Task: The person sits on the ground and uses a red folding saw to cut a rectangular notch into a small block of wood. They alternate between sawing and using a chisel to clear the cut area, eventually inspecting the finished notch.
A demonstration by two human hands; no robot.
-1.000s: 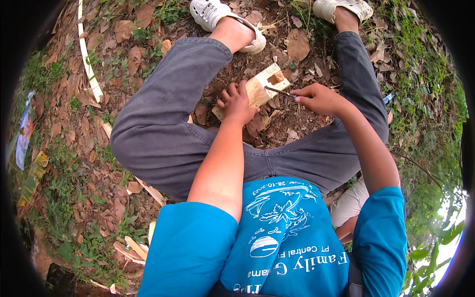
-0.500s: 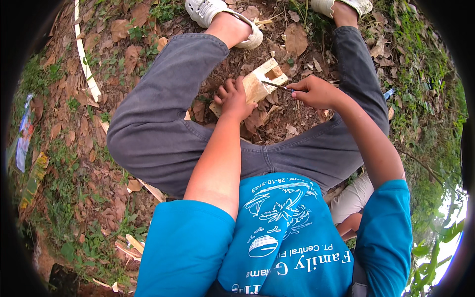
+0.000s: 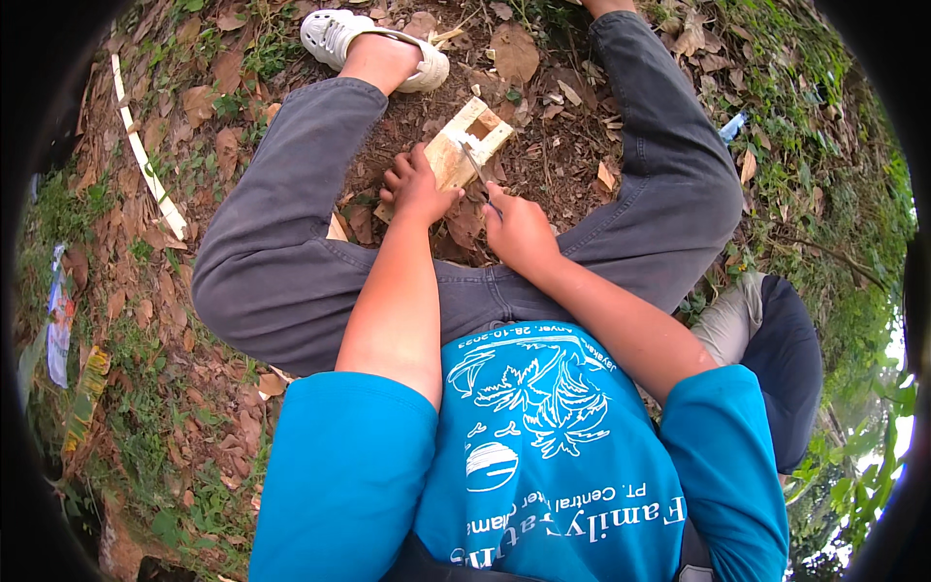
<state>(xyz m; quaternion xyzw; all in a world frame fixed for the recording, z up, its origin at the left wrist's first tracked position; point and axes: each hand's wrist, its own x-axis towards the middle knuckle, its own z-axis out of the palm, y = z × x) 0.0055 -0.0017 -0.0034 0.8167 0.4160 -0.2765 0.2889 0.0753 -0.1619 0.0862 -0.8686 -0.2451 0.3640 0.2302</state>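
Observation:
A pale wooden block (image 3: 449,160) with a square opening near its far end lies on the ground between my legs. My left hand (image 3: 419,190) grips its near left part, the fingers over the left edge and the thumb on the near side. In my right hand (image 3: 519,229) is a narrow-bladed tool (image 3: 476,164), closed in the fingers at the block's near right. The blade slants forward and left, its tip at the whitish cut wood just short of the opening. The tool's handle is mostly hidden in my fist.
My bent legs in grey trousers (image 3: 291,175) frame the block, with a pale clog (image 3: 335,39) beyond it. Dry leaves (image 3: 514,53) and wood chips litter the soil. A long pale strip (image 3: 145,160) lies left. Another person's dark clothing (image 3: 787,364) shows at the right, behind my arm.
My right hand has swung nearer and left, turning the tool from lying nearly crosswise to pointing forward. My left hand stays on the block. The whole view has shifted somewhat.

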